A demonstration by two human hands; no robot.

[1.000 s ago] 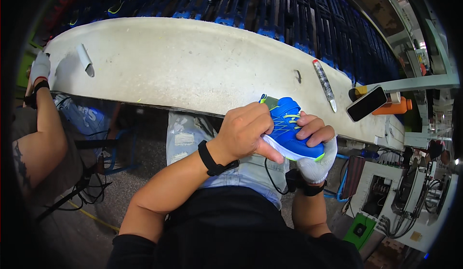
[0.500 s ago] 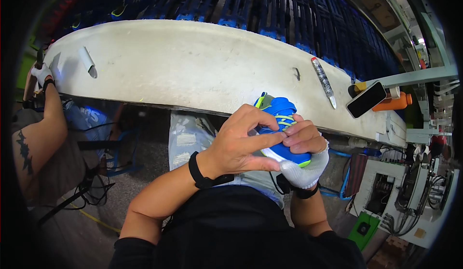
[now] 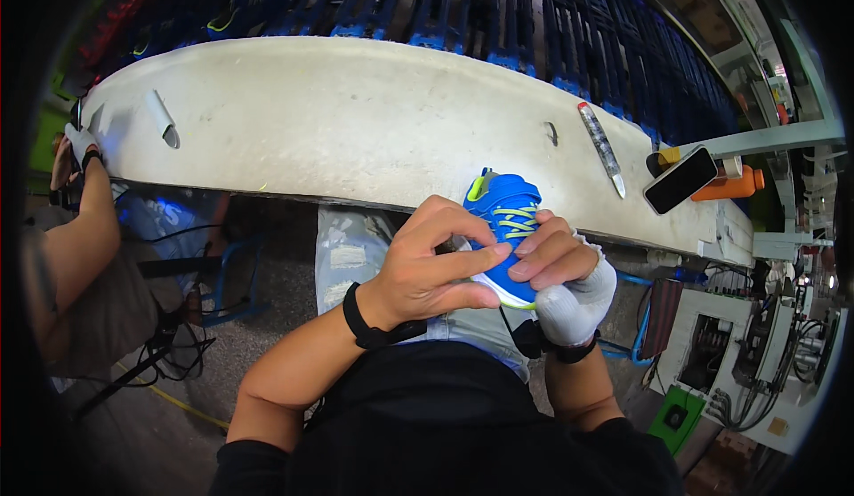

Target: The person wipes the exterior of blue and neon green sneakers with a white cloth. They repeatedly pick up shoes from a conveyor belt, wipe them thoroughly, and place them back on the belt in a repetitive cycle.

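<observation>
A small blue sneaker [image 3: 507,195] with yellow-green laces and a white sole is held at the near edge of the table, its toe toward me. My left hand [image 3: 436,260], bare, grips the sneaker's left side, with thumb and forefinger at the front part. On the other side is my right hand [image 3: 574,287], in a white glove that leaves several fingers bare. Its bare fingertips press on the upper beside the laces, and the gloved thumb lies near the toe. The sneaker's underside is hidden.
On the pale table [image 3: 338,113] lie a red-tipped marker-like tool [image 3: 602,149], a phone [image 3: 680,181], an orange bottle [image 3: 729,185] and a grey tube piece [image 3: 163,120]. Blue racks [image 3: 498,16] stand beyond. A co-worker's gloved hand [image 3: 80,140] is at far left; a machine [image 3: 738,354] stands right.
The sneaker has turned so its toe swings left and its laces show more. My right hand has shifted slightly right, and my left fingers have moved a little left with the shoe.
</observation>
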